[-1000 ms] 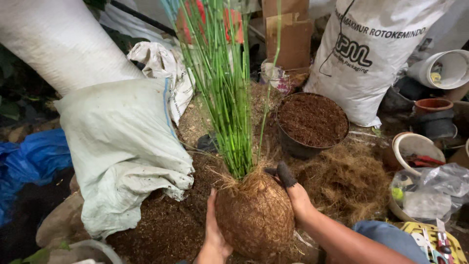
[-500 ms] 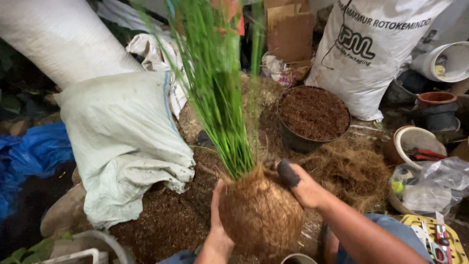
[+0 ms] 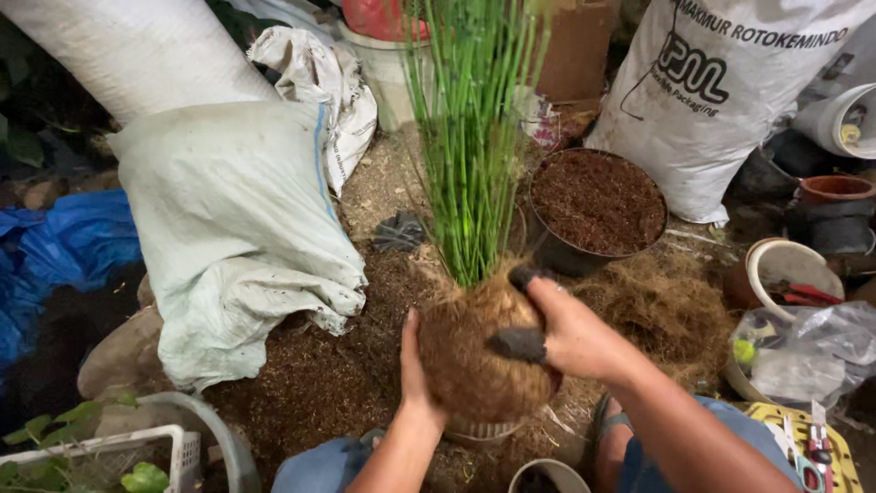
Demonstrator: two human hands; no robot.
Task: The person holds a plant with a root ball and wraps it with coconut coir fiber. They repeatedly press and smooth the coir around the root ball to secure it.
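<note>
Fibre-wrapped root ball with tall thin green stems coming out the top sits low in the middle of the view, held up just over a ground that's basically all loose brown potting mix and stringy coconut fibre; it's a cluttered potting corner, sacks and pots crowding in on every side, a blue tarp bunched at the left edge.

Left hand comes up from below with the forearm nearly vertical, palm flat against the left side of the ball, fingers mostly hidden behind it; right hand reaches in from the lower right, fingers curled over the front and top of the ball, fingertips dark with dirt; so both hands are closed onto it, cradling it between them.

Just behind the ball is a round black pot filled with brown mix; past that, top right, a big white sack with black printed lettering leans upright; a pale greenish woven sack lies slumped on the left, a crumpled white printed bag behind it; a clear plastic bag sits at the right beside a cream bowl; a white plastic basket is at the bottom left.
</note>
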